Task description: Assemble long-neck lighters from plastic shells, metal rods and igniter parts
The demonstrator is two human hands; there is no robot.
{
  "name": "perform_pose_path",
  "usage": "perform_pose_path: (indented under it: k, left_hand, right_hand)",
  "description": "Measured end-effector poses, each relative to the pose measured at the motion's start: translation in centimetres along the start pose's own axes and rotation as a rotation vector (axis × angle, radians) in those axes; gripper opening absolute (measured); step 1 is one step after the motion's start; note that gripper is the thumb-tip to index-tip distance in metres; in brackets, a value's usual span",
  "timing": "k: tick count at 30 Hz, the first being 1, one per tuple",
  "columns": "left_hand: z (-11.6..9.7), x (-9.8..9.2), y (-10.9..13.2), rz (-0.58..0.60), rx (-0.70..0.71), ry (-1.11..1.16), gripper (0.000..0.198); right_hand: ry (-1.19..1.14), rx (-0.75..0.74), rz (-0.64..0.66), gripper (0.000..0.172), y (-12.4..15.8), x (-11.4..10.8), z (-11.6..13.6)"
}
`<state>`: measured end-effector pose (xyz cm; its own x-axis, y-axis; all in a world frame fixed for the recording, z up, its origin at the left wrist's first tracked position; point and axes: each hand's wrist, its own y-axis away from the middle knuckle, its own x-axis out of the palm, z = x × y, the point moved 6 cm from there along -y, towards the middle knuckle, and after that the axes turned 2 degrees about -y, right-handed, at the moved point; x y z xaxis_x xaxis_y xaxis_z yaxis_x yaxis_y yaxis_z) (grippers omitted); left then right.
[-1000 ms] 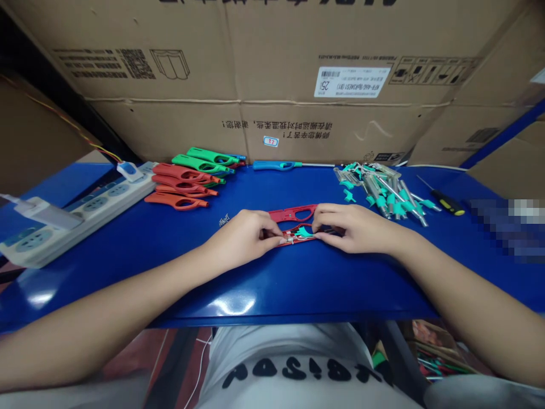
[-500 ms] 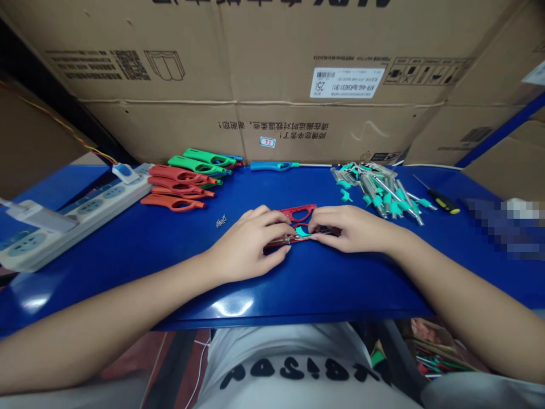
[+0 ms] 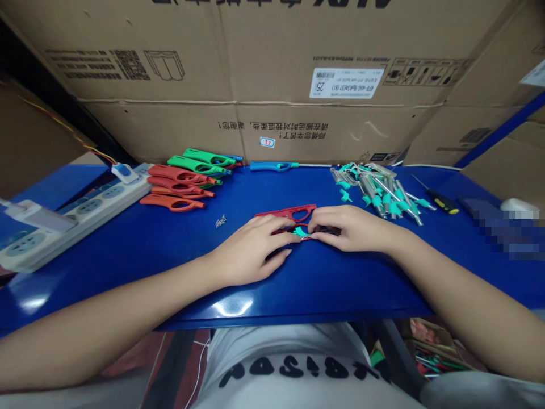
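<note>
Low over the blue table, my left hand (image 3: 251,250) grips the left part of a red lighter half-shell, which it mostly covers. A teal trigger (image 3: 301,232) sits in that shell, its curved side showing between my hands. My right hand (image 3: 344,228) pinches the shell's right end with thumb and fingers; dark gaps under the palm hide what else is there. Just behind my fingers lies a second red lighter half-shell (image 3: 293,212), with its finger hole toward the right. A small heap of screws (image 3: 220,221) lies left of my left hand.
Orange and green lighter shells (image 3: 179,187) are piled at the back left beside a white power strip (image 3: 85,213). A blue long-neck lighter (image 3: 272,166) lies along the cardboard box (image 3: 272,68). Metal tubes with teal triggers (image 3: 383,193) form a heap at right, near a screwdriver (image 3: 443,201).
My left hand has shifted slightly left and toward me, uncovering more of the rear red half-shell. My right hand stays nearly where it was, still pinching.
</note>
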<state>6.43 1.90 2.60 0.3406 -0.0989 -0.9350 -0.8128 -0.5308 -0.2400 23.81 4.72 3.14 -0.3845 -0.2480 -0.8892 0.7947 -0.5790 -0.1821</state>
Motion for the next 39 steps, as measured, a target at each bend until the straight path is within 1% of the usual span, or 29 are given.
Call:
perform_pose_path:
  k: [12,16,18,21,24,26,28,31,33,36,39]
  left_hand:
    - [0.3,0.3,0.0,0.017,-0.011,0.015,0.034]
    - [0.5,0.5,0.0,-0.001,-0.007,0.024,0.035]
    - [0.6,0.6,0.0,-0.022,-0.004,0.041,0.036]
    - [0.8,0.7,0.0,-0.045,0.004,0.072,0.035]
    - [0.9,0.7,0.0,-0.056,0.004,0.084,0.033]
    - [1.0,0.7,0.0,-0.065,0.004,0.085,0.032]
    - [1.1,0.8,0.0,-0.086,0.013,0.087,0.031]
    - [1.2,0.8,-0.1,-0.111,0.030,0.086,0.028]
    - [1.2,0.6,-0.1,-0.119,0.030,0.087,0.025]
    - [1.2,-0.3,-0.2,-0.167,0.038,0.066,0.022]
    - [1.6,-1.8,-0.2,-0.269,0.033,-0.040,0.031]
  right_hand:
    - [-0.008,0.002,0.006,0.013,0.0,0.1,-0.2]
    - [-0.010,0.012,0.006,0.013,0.0,0.1,-0.2]
    - [-0.021,0.002,0.001,0.015,0.0,-0.1,-0.2]
    - [0.002,-0.001,-0.060,0.022,-0.1,-0.5,-0.4]
    - [0.127,0.017,-0.117,0.034,-0.1,-0.6,-1.1]
    - [0.216,0.027,-0.131,0.036,-0.2,-0.3,-1.7]
    - [0.254,0.034,-0.140,0.032,-0.3,-0.1,-2.3]
    - [0.227,0.055,-0.154,0.017,-0.3,-0.2,-3.0]
    - [0.213,0.071,-0.165,0.010,-0.2,-0.5,-3.1]
    - [0.186,0.104,-0.225,0.009,-0.2,-1.3,-2.8]
    - [0.028,0.189,-0.351,0.013,-0.1,-1.9,-2.7]
